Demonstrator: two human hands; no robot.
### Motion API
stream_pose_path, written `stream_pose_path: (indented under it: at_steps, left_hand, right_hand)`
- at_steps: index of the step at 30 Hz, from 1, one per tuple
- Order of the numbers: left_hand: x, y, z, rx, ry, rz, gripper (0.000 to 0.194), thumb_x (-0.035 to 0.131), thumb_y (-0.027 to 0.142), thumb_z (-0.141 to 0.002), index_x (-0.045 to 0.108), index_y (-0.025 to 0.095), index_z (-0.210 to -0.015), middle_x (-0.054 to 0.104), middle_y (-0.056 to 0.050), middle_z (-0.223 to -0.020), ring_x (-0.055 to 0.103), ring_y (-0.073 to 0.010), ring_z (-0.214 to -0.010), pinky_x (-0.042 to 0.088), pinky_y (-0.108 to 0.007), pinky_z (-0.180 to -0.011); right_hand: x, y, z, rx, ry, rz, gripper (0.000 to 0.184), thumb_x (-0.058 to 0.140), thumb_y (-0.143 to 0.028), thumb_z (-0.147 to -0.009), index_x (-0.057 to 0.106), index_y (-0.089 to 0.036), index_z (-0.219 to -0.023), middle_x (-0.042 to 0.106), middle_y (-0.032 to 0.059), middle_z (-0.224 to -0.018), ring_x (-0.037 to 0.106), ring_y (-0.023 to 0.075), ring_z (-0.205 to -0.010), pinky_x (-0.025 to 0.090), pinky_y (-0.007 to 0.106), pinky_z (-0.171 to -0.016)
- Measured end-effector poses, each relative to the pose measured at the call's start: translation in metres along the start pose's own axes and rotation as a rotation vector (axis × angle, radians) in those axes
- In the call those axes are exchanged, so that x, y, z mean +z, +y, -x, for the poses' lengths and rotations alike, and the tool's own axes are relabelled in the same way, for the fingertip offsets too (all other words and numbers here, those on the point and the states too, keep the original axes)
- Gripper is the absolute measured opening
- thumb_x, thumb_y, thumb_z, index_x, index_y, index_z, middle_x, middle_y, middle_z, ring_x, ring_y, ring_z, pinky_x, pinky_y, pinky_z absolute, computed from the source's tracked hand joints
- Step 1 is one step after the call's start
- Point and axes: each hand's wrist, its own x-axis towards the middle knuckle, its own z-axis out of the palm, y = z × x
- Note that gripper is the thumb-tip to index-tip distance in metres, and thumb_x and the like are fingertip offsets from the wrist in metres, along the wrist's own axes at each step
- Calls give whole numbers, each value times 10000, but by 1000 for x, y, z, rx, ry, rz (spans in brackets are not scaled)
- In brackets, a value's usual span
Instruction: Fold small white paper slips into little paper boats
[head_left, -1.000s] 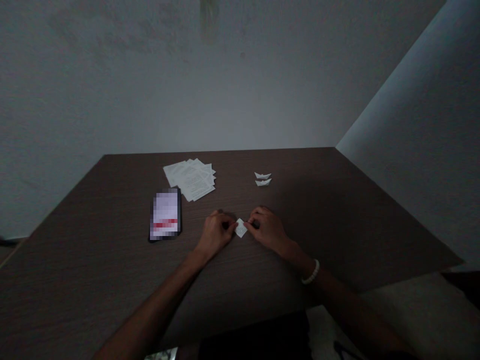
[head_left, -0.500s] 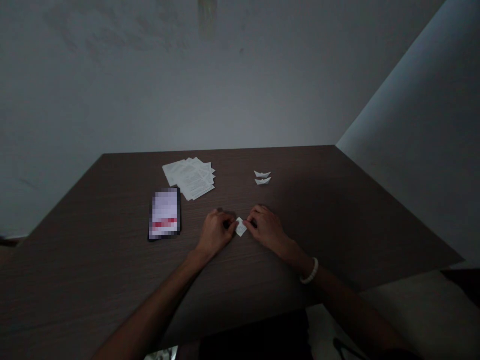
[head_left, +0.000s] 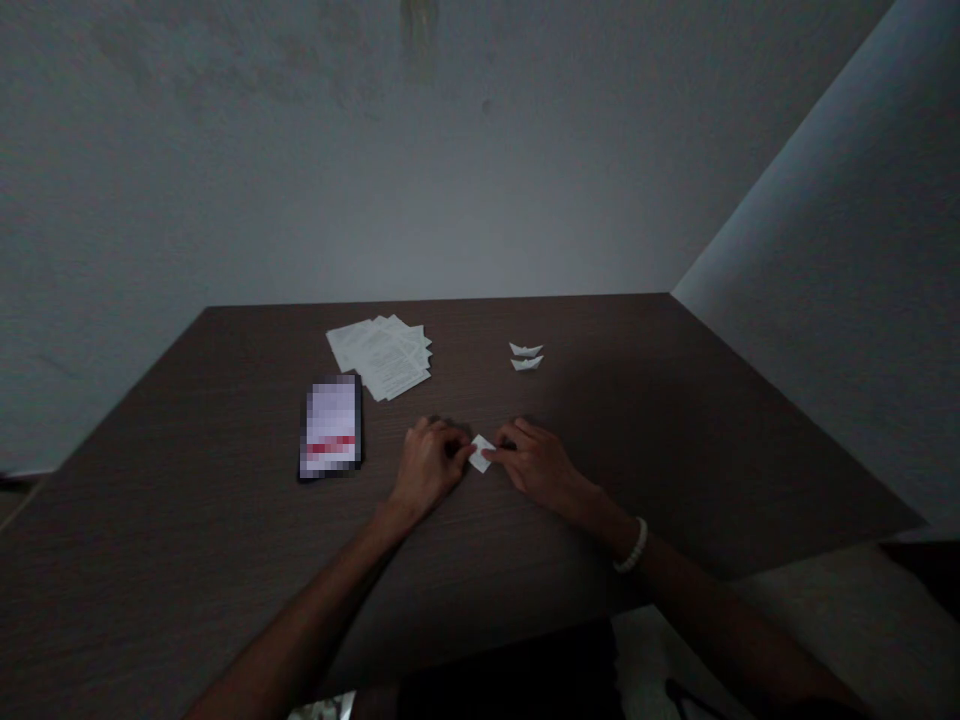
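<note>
A small folded piece of paper (head_left: pixel 481 456), white and diamond-shaped, is between my two hands just above the dark wooden table. My left hand (head_left: pixel 430 462) pinches its left corner between thumb and fingers. At the opposite corner, my right hand (head_left: pixel 538 462) grips the paper, with a fingertip or thumb lying over its face. Fine creases in the paper are too small to make out. Beyond my right hand, two small paper boats (head_left: pixel 526 357) sit one behind the other.
Several loose printed sheets (head_left: pixel 386 360) lie fanned at the back left of the table (head_left: pixel 225 420). In front of them lies a phone or tablet (head_left: pixel 331 428) with a blurred screen. A wall (head_left: pixel 480 200) rises behind the table, and another stands at the right.
My right thumb has slid a little further over the paper's right side, and my right wrist has shifted slightly right. The left hand keeps its pinch; the boats and sheets stay put.
</note>
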Motion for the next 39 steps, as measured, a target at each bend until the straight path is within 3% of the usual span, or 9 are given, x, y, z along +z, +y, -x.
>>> stream_pose_path:
  at_steps: [9,11,15,17,20,23,33,36,39]
  left_hand:
    - [0,-7,-1,22,-9,49,94,646,222,-826,717,219,-765,665,-48,-812,524,-227,-809,418,-386,-750]
    - [0,-8,-2,46,-22,44,89,638,212,-826,721,220,-856,647,-58,-874,521,-233,-847,421,-388,-763]
    - [-1,-8,-1,165,-105,-13,313,547,200,-872,646,245,-1166,578,-87,-1105,489,-253,-974,421,-405,-809]
    - [-2,-6,-1,192,-137,-37,337,507,198,-891,623,253,-1203,554,-91,-1154,470,-261,-1009,413,-425,-837]
    - [-2,-5,0,195,-146,-39,325,498,198,-894,617,247,-1192,545,-89,-1171,456,-264,-1032,403,-429,-853]
    - [-3,-4,0,203,-151,-38,300,485,193,-899,612,237,-1166,552,-86,-1174,453,-263,-1033,397,-418,-841]
    - [-4,-2,2,202,-156,149,266,491,101,-854,545,186,-1101,607,-69,-1070,518,-225,-987,404,-389,-853]
    - [-1,-3,2,174,-106,242,238,534,125,-855,547,176,-1086,619,-52,-954,558,-190,-879,444,-348,-815]
    - [-2,-3,2,196,1,282,149,557,168,-876,582,171,-1023,629,-41,-882,572,-167,-803,469,-302,-740]
  right_hand:
    - [-2,5,13,89,30,-8,373,548,-43,-826,695,-279,-1075,577,58,-976,489,205,-911,448,326,-756]
    - [-1,6,13,92,37,-12,349,549,-54,-829,698,-270,-1058,583,56,-979,494,206,-924,454,328,-769]
    - [3,7,10,115,57,-72,287,561,-68,-828,711,-249,-992,601,46,-986,511,198,-932,462,329,-801]
    - [4,6,9,158,90,-126,236,579,-92,-835,712,-242,-958,612,39,-969,523,189,-921,466,322,-803]
    - [6,2,5,240,133,-178,108,638,-219,-851,697,-221,-942,623,37,-953,538,188,-920,462,329,-822]
    - [7,-3,-1,284,137,-202,112,684,-300,-836,685,-214,-908,626,36,-955,543,188,-928,447,333,-838]
    - [10,-5,-9,307,121,-339,87,722,-174,-791,638,-193,-779,656,6,-857,574,157,-851,414,290,-785]
    - [12,-4,-7,325,178,-367,75,700,-162,-808,641,-201,-785,657,-5,-797,576,146,-756,419,275,-722]
    - [11,-3,-5,336,307,-371,163,702,-168,-811,645,-209,-958,664,-6,-787,561,147,-709,433,268,-682]
